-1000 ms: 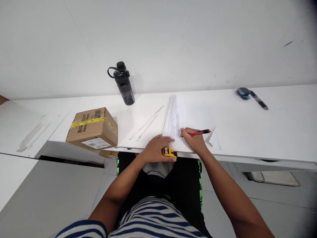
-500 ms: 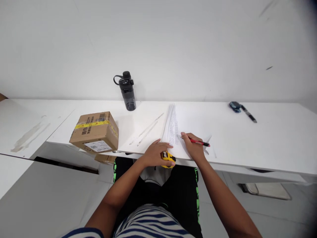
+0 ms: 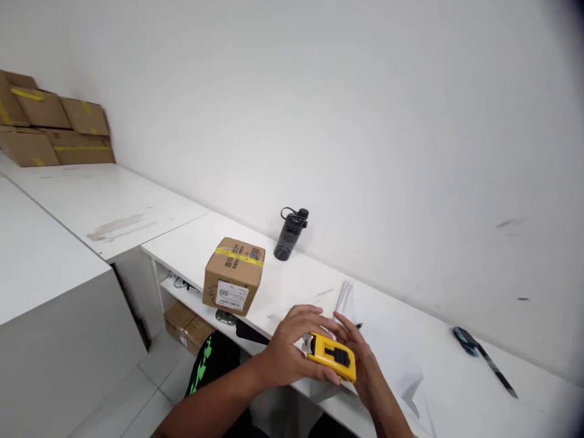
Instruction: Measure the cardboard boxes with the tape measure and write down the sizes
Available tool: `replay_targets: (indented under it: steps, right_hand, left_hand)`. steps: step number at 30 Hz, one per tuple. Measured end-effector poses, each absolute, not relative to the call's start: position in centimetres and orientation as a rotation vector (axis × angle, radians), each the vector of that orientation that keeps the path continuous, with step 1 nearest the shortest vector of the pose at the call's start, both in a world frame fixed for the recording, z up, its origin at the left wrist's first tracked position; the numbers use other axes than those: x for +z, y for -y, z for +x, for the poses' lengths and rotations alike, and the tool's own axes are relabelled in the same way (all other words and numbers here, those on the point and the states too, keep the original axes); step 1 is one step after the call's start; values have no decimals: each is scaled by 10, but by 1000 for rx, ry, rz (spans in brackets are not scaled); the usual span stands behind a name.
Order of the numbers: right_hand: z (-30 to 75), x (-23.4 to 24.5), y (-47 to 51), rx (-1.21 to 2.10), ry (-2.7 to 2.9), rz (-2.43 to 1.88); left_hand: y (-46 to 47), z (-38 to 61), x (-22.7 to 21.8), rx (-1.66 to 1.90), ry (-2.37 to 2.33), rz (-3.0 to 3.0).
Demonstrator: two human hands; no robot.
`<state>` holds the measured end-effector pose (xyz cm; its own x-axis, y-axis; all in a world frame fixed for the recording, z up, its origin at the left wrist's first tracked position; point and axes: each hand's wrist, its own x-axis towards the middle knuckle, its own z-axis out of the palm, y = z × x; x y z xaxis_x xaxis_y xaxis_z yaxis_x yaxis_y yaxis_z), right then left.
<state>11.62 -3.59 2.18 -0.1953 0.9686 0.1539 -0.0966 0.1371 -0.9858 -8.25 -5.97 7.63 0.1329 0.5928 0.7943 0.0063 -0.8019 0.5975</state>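
Note:
My left hand (image 3: 296, 347) is closed around a yellow tape measure (image 3: 335, 358), held above the front edge of the desk with its black slide facing up. The silver tape end shows at the left of its case. Close behind the case, my right hand (image 3: 358, 353) has its fingers bent around its far side; whether they touch it is partly hidden. A dark end of the pen (image 3: 359, 326) sticks out past the right fingers, the rest being covered. Beyond the hands lie white papers (image 3: 345, 298), and a taped cardboard box (image 3: 233, 274) stands to the left.
A dark water bottle (image 3: 291, 234) stands by the wall behind the box. At the right lies a dark blue object with a black marker-like stick (image 3: 497, 370). Several cartons (image 3: 59, 121) are stacked at the far left. Another carton (image 3: 187, 325) is under the desk.
My view has turned left, bringing the stacked cartons in. The tape measure has been raised in my left hand. My right hand has left its writing pose and come up beside it.

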Motion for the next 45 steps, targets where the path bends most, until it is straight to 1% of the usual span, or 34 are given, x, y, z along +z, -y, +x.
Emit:
replay_targets:
  steps: [2, 4, 9, 15, 17, 21, 23, 26, 31, 37, 40, 43, 45]
  right_hand:
    - [74, 32, 54, 1490, 1321, -642]
    - [35, 35, 64, 1529, 1299, -529]
    - [-19, 37, 59, 1541, 1381, -556]
    - [-41, 64, 53, 1455, 1749, -729]
    - [-41, 72, 52, 1385, 1846, -720]
    - [-31, 83, 46, 1288, 1934, -686]
    - [-25, 86, 45, 1269, 1949, -672]
    - [-20, 90, 48, 1293, 1950, -668]
    - [-8, 92, 39, 1276, 1812, -773]
    - [24, 98, -16, 1204, 1434, -909]
    - [33, 100, -41, 1126, 1334, -935]
    - [27, 99, -53, 1074, 1402, -1007]
    - [15, 97, -53, 1065, 1486, -1058]
  left_hand:
    - [69, -104, 90, 1795, -592, 1907]
    - [77, -126, 95, 1808, -699, 1851]
    - [102, -181, 99, 1584, -1214, 1661]
    - [133, -243, 115, 1252, -1581, 1480]
    - [133, -256, 124, 1134, -1541, 1470]
    - [118, -267, 136, 940, -1192, 1432]
    - [109, -263, 137, 897, -1056, 1408]
    - [98, -255, 132, 900, -988, 1369]
    - [84, -260, 133, 984, -1023, 1313]
    - [46, -324, 158, 1356, -1183, 1195]
    - [21, -349, 158, 1279, -1312, 1158]
    - [2, -352, 145, 1117, -1552, 1211]
    - [-4, -342, 134, 1021, -1611, 1280]
